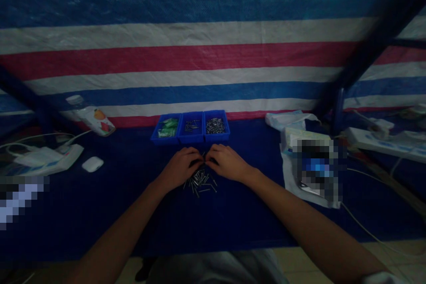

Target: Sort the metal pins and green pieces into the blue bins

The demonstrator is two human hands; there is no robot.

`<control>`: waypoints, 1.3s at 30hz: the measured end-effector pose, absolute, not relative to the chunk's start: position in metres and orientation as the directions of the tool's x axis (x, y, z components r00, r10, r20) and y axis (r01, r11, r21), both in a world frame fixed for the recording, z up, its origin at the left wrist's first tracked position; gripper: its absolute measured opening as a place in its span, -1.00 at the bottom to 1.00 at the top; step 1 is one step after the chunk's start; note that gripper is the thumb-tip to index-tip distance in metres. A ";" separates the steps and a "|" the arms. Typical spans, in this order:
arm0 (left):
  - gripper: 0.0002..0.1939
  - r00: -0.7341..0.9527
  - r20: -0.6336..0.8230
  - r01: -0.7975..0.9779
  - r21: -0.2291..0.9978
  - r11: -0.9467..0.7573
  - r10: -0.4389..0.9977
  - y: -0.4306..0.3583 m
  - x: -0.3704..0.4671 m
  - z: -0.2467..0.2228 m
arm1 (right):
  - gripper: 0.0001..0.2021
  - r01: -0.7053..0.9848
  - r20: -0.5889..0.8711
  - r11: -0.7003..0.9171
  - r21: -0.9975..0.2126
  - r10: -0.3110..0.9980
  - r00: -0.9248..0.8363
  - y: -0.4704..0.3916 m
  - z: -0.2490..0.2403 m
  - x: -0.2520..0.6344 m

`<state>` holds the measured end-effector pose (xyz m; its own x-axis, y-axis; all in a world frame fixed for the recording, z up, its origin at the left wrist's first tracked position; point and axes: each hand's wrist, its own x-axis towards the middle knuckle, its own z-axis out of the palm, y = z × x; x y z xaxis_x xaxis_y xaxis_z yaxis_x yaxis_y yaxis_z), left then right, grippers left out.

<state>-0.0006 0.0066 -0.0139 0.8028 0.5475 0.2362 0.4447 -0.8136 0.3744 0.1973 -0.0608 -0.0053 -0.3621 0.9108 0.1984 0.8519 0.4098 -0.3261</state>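
Note:
My left hand [184,166] and my right hand [226,162] meet above the blue table, fingertips pinched close together. Between them is something small and dark, too fine to make out. Just below the fingers lies a loose pile of thin metal pins [200,179], which look like screws or rivets, a few spread toward me. Beyond the hands stand three joined blue bins: the left bin [155,136] holds green packets [169,127], the middle bin [191,137] some slim metal pieces [192,125], and the right bin [218,136] many short metal parts [214,125].
At left are a tilted drink bottle [96,120], a white earphone case [92,164] and a power strip [63,162] with cables. On the right, a box [289,135] and a blurred-out item rest on white cloth or paper; another power strip [399,144] is beyond. Striped sheeting [199,57] hangs behind.

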 end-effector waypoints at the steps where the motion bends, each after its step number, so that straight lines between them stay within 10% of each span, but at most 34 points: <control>1: -0.89 0.803 0.230 0.447 0.376 -0.812 0.549 0.006 0.000 -0.014 | -0.86 0.855 0.202 0.409 -0.318 0.911 -0.361 -0.061 -0.005 0.197; 24: -0.89 0.630 0.428 0.391 0.545 -0.741 0.647 -0.003 0.002 0.002 | -0.83 0.619 0.442 0.447 -0.645 0.880 -0.175 -0.060 -0.001 0.191; 39: -0.86 0.468 0.569 0.360 0.576 -0.734 0.676 -0.001 -0.003 0.004 | -0.68 0.177 0.065 0.049 -0.983 0.994 0.090 -0.043 0.003 0.192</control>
<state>-0.0031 -0.0008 0.0041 0.4680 0.6764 0.5688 0.3602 -0.7337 0.5761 0.1920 -0.0435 0.0033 0.0897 0.9938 0.0655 0.1773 0.0488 -0.9829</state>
